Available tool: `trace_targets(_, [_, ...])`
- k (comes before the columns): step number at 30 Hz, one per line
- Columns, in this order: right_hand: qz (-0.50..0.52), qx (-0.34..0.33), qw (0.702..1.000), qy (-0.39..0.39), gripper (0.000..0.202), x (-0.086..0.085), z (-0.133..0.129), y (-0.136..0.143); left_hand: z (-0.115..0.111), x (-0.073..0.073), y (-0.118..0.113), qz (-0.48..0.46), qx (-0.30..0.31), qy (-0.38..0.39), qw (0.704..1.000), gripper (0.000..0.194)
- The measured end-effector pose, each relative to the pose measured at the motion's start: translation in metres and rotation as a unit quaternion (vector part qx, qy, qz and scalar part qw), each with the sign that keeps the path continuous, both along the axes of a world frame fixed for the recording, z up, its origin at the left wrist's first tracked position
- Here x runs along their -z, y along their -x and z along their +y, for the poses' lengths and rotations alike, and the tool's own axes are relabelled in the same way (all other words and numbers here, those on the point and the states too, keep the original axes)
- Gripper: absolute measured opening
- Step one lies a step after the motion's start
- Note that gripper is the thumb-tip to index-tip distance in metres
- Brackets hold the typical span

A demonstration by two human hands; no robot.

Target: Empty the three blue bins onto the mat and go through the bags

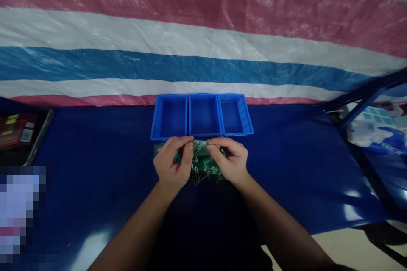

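Note:
Between thumb and fingers, my left hand [173, 159] pinches one side of a small clear plastic bag [200, 147]. The opposite side of it is pinched by my right hand [230, 156]. Below and behind the hands lies a pile of green-tinted plastic packets [205, 164], partly hidden by them. Several thin screw-like metal pieces [196, 178] show at the pile's near edge. Just beyond my fingers stand three blue bins side by side: a left bin [171, 116], a middle bin [205, 116] and a right bin [235, 114]. No contents show in the bins.
A blue table surface [101, 148] spreads to both sides. Far left sits a dark tray [40, 135] with a red box [19, 131]. A striped plastic sheet [190, 34] hangs behind the bins. At right are a dark metal frame [359, 110] and a blue-white package [375, 131].

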State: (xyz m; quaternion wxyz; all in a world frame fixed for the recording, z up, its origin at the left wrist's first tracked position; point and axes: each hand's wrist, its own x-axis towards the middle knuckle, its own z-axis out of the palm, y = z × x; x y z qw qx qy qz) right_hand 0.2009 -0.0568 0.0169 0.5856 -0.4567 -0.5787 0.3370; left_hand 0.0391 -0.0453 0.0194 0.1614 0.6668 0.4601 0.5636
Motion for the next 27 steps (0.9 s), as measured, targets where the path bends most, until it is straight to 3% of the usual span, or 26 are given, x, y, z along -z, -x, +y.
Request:
trace_targets(4, [0.009, -0.016, 1.000, 0.005, 0.022, 0.003, -0.002, 0.001, -0.002, 0.006, 0.001, -0.011, -0.010, 0.022, 1.000, 0.028])
trace_targets(8, [0.018, -0.021, 1.000, 0.005, 0.025, 0.001, -0.002, -0.002, -0.003, 0.007, 0.000, -0.033, 0.025, 0.016, 0.999, 0.032])
trace_targets(15, [-0.013, -0.039, 0.999, -0.011, 0.035, -0.003, 0.000, -0.006, -0.001, 0.005, -0.001, -0.041, 0.037, 0.005, 0.998, 0.020])
trace_targets(22, [-0.024, -0.022, 0.999, -0.016, 0.019, -0.009, 0.001, -0.001, 0.002, 0.000, -0.006, -0.028, 0.025, -0.003, 0.999, 0.025])
trace_targets(27, [0.006, -0.008, 1.000, 0.014, 0.024, -0.003, 0.001, 0.002, 0.000, 0.000, -0.007, -0.015, 0.025, -0.015, 0.999, 0.029])
